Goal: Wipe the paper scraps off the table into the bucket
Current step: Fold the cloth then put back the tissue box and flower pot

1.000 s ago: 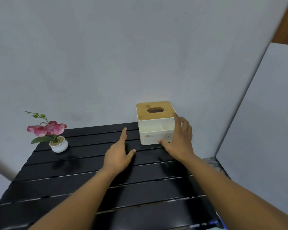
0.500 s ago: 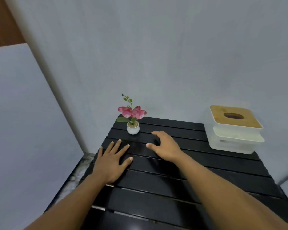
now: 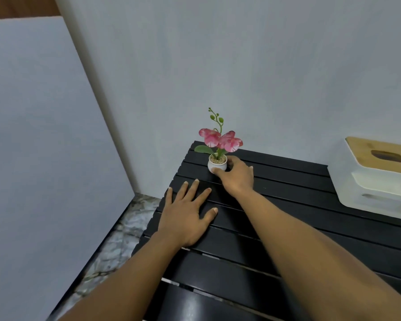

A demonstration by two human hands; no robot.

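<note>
A black slatted table (image 3: 287,218) fills the lower right of the head view. No paper scraps and no bucket are in sight. My left hand (image 3: 185,216) lies flat on the slats near the table's left edge, fingers spread. My right hand (image 3: 235,176) reaches to the far left corner and curls its fingers and thumb round a small white flower pot (image 3: 215,164) with pink flowers.
A white tissue box with a wooden lid (image 3: 380,177) stands at the right on the table. A grey wall rises behind the table and a grey panel (image 3: 44,147) stands to the left. Marbled floor (image 3: 116,239) shows beside the table's left edge.
My view has swung from the tissue box to the table's left end. My right hand has left the box, crossed the table and closed round the flower pot. My left hand now lies flat.
</note>
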